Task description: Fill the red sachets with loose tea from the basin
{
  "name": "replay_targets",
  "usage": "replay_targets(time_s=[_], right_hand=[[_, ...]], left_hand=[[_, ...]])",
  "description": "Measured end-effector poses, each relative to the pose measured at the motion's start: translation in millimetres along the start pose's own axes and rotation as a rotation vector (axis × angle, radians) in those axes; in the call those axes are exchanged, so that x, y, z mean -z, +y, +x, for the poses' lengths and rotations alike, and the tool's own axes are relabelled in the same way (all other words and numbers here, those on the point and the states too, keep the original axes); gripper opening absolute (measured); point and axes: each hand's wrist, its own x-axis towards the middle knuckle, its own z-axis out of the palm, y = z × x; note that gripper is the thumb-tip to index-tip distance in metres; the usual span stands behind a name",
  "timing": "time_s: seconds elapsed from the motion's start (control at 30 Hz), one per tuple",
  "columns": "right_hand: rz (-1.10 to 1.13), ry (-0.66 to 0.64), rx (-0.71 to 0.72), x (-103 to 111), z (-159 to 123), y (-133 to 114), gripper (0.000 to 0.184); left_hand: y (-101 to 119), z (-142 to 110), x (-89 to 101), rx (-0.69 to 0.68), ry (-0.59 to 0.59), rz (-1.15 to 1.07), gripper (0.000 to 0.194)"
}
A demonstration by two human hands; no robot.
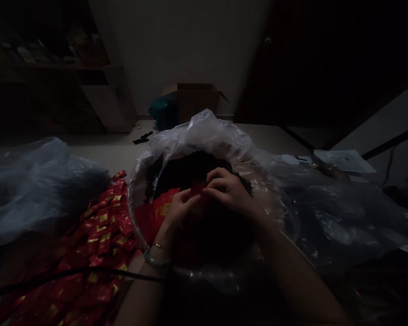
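In the head view my left hand (179, 207) and my right hand (228, 190) meet over a wide round container (131, 199) lined with clear plastic. Between their fingertips is a small red packet (197, 192), dim and partly covered; both hands look closed on its edges. Below and behind them lies a heap of dark, crumbly stuff like dry tea leaves (177, 170). Larger red bags with gold print (161, 208) rest on the heap beside my left hand. A bangle and a thin bracelet circle my left wrist.
Many small red-and-gold packets (104, 235) are piled left of the container. Beyond them sits a big clear plastic bag (41, 190). More clear plastic bags (340, 217) lie on the right. An open cardboard box (199, 102) and a teal bundle (163, 113) stand against the wall. A dark cable (88, 270) crosses the lower left.
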Motion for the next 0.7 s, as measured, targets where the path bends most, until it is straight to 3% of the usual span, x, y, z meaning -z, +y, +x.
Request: replay_targets(time_s=[0.1,0.23,0.33,0.6,0.7], right_hand=[[0.038,0.026,-0.121,-3,2,2,0.009],[0.143,0.075,-0.314,-9,3,9,0.023],[0.214,0.057,-0.394,-14,5,12,0.017],[0.300,0.026,-0.467,-25,5,18,0.022],[0.310,0.018,-0.453,-26,3,19,0.022]], left_hand=[[2,-2,-4.7,0.055,0.039,-0.061,0.033],[2,-2,-7.1,0.064,0.040,-0.095,0.035],[-1,-1,-7.6,0.052,0.084,-0.117,0.034],[-13,3,-6.4,0.023,0.200,-0.203,0.032],[-12,3,-5.7,0.012,0.152,-0.204,0.031]])
